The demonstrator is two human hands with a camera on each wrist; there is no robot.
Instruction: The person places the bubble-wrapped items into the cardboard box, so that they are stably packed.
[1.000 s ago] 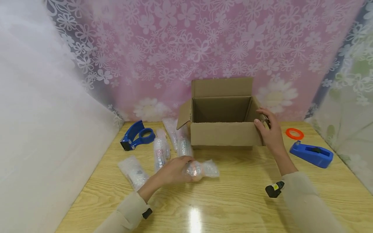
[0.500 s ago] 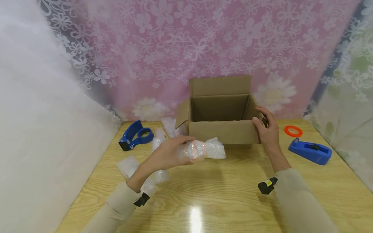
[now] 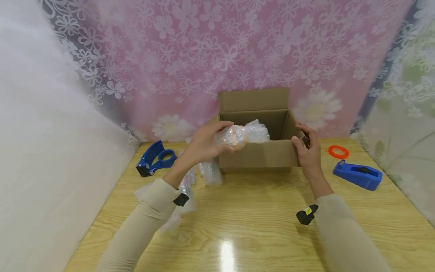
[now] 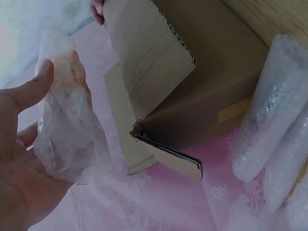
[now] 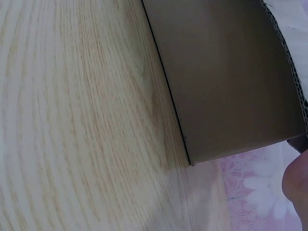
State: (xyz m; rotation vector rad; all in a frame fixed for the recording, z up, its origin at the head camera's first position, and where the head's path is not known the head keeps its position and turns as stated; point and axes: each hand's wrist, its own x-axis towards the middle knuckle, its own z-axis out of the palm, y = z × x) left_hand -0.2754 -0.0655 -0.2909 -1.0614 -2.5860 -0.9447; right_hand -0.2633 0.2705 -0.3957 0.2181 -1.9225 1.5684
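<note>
My left hand (image 3: 208, 143) grips a bubble-wrapped bundle (image 3: 242, 135) with pinkish-orange showing through the wrap. In the head view the bundle overlaps the front flap of an open cardboard box (image 3: 258, 155), its far end over the opening. The left wrist view shows the bundle (image 4: 72, 115) between thumb and fingers, beside the box flaps (image 4: 149, 62). My right hand (image 3: 308, 149) holds the right side of the box, thumb on the front corner and fingers over the side flap. Only part of a right-hand finger (image 5: 296, 180) shows in the right wrist view.
Several bubble-wrapped items (image 3: 212, 173) lie left of the box, partly hidden by my left arm. A blue tape dispenser (image 3: 156, 158) stands at the left. On the right are an orange ring (image 3: 338, 152) and another blue dispenser (image 3: 358, 174). A floral curtain hangs behind.
My left hand has lifted the bubble-wrapped bundle from the table and carried it up and forward to the box opening. My right hand keeps its hold on the box.
</note>
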